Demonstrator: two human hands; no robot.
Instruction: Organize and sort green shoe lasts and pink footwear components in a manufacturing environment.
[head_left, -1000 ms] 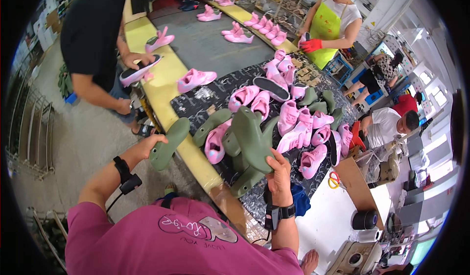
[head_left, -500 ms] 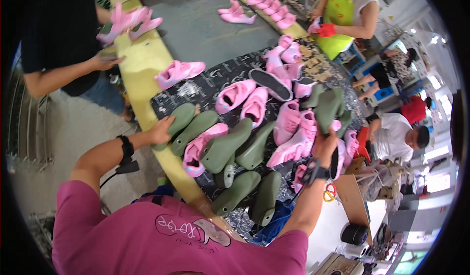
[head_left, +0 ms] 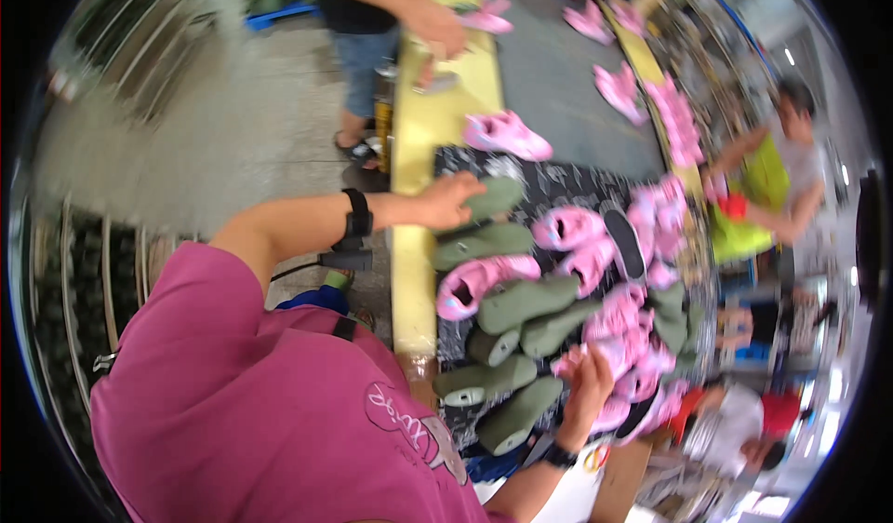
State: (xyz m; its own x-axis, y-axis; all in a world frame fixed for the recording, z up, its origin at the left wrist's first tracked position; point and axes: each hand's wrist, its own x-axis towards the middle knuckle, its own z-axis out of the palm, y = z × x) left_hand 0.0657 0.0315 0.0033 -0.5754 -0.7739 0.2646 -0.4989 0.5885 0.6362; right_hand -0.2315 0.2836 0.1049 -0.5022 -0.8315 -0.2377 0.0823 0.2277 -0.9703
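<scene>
My left hand (head_left: 450, 201) is closed over the near end of a green shoe last (head_left: 498, 197) at the left edge of the black bench top (head_left: 456, 162). Beside it lie a second green last (head_left: 484, 244) and a pink shoe (head_left: 484, 281). Several more green lasts (head_left: 530, 301) are spread toward me. Held above the right side of the pile, my right hand (head_left: 588, 395) has its fingers raised and apart, with nothing seen in it. Pink shoes (head_left: 616, 311) crowd just beyond it. One shoe shows its dark sole (head_left: 625, 244).
A grey conveyor belt (head_left: 549, 67) with pink shoes runs away between yellow rails (head_left: 414, 253). At the left rail stands a co-worker, whose hand (head_left: 437, 30) is over it. Another co-worker in a yellow-green apron (head_left: 758, 197) is at far right. A cardboard box (head_left: 621, 481) stands near right.
The view has swung left, so the bench appears farther right. My right hand has left the green lasts at the right and come nearer me, fingers spread. My left hand stays at the left-edge last.
</scene>
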